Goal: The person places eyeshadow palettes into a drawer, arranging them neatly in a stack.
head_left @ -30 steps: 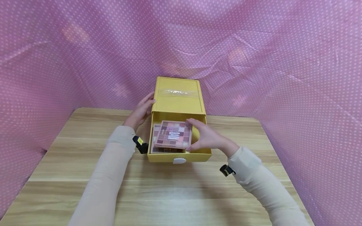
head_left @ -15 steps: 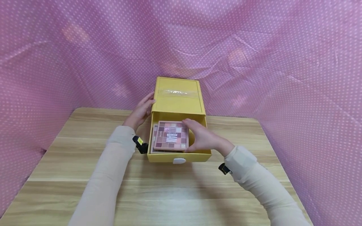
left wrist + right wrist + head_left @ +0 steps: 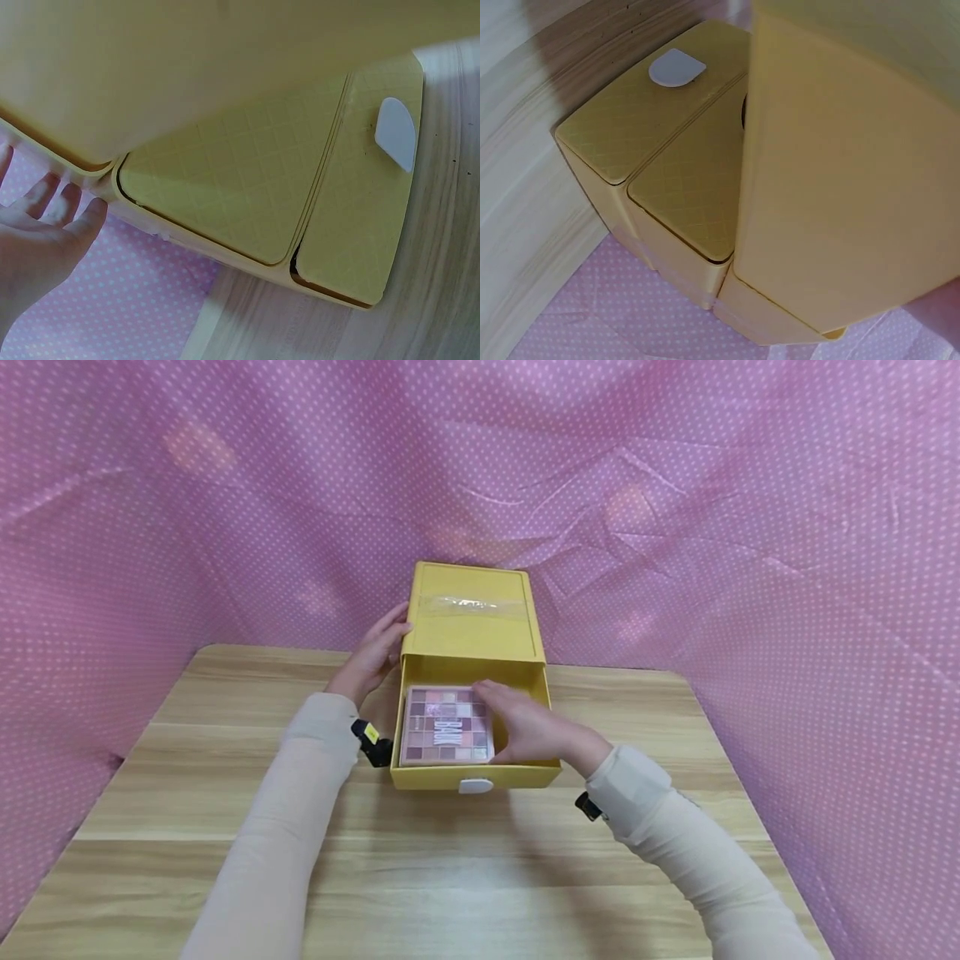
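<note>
In the head view, a yellow drawer cabinet (image 3: 474, 635) has its top drawer (image 3: 521, 777) pulled out. A square eyeshadow palette (image 3: 442, 737) with pinkish pans lies flat inside, against the drawer's left side. My right hand (image 3: 536, 728) grips its right edge, fingers at the far corner and thumb at the near one. Whatever lies under the palette is hidden. Along the cabinet's left side my left hand (image 3: 369, 658) rests with its fingers extended; the left wrist view shows those fingers (image 3: 64, 206) at the cabinet wall. The right wrist view barely shows my right hand.
Below the pulled-out drawer, the left wrist view shows a middle drawer front (image 3: 232, 180) and a lower one (image 3: 352, 202) with a white handle (image 3: 396, 133). Pink dotted cloth (image 3: 675, 527) hangs behind and beside the wooden table (image 3: 450, 885).
My right hand has moved left with the palette and lowered it, bringing it square over the palette seen beneath it before. My left hand and the cabinet have hardly moved.
</note>
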Tool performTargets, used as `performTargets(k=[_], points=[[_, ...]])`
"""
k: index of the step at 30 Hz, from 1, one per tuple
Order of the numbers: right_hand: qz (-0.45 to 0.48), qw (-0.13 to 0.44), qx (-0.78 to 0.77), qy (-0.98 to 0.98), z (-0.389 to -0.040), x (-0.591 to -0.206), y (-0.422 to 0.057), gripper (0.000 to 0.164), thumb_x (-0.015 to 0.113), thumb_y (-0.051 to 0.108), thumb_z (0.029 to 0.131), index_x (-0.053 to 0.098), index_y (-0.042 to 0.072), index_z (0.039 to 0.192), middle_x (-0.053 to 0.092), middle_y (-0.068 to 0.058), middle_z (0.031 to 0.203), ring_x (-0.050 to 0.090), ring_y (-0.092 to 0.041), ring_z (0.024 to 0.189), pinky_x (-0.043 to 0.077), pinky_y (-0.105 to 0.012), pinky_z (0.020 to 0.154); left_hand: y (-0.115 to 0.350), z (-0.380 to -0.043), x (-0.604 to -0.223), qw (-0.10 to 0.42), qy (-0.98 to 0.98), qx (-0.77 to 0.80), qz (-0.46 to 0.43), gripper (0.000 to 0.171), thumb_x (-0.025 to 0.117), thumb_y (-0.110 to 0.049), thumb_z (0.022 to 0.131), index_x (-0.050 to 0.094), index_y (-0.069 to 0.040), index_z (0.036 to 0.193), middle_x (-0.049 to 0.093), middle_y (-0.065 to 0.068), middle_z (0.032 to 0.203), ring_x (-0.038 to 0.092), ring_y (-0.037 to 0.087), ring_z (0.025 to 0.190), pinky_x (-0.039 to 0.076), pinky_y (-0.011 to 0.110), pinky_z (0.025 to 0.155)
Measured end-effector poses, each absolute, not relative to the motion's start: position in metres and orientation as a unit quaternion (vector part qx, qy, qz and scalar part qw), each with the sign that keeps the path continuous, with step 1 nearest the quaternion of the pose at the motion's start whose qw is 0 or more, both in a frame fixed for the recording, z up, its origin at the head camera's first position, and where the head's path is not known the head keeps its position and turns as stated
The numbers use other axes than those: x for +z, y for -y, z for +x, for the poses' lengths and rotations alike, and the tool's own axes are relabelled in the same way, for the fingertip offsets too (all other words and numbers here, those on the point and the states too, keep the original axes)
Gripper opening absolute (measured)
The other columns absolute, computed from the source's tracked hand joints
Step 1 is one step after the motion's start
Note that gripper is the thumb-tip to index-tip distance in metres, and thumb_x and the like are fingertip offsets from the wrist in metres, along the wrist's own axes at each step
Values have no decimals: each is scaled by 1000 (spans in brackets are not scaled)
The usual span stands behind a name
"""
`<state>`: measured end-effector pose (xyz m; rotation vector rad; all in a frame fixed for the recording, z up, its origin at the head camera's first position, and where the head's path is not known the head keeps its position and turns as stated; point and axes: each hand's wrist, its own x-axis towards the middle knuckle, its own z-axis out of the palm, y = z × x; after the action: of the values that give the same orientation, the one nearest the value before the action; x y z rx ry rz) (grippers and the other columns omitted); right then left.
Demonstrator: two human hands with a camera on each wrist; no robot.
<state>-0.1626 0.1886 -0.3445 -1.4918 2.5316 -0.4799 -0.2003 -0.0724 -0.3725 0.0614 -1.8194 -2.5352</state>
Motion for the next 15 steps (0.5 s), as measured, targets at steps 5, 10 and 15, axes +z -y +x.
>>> performTargets(k=[5,10,15], points=[[-498,83,-142,-851,-161,-345,-187,100,79,28,57,23,-1,134,22,-13,138,15,-22,127,12,-30,102,71,-199,-372,12,585,-811,21,54,46,-13,87,25,-18,137,24,4,139,42,21,109,40,27,84],[-505,83,-129,-849,-160,-344,-188,99,78,27,59,21,-1,135,20,-15,139,14,-22,127,12,-31,102,70,-199,-372,12,578,-816,22,54,45,-10,87,25,-17,137,24,5,139,45,19,104,42,24,81],[-512,85,-118,-846,-159,-341,-188,99,78,26,60,20,-3,135,19,-17,139,13,-24,127,12,-31,102,70,-198,-372,14,576,-817,22,54,44,-10,87,25,-16,137,25,5,138,46,18,102,42,24,80]])
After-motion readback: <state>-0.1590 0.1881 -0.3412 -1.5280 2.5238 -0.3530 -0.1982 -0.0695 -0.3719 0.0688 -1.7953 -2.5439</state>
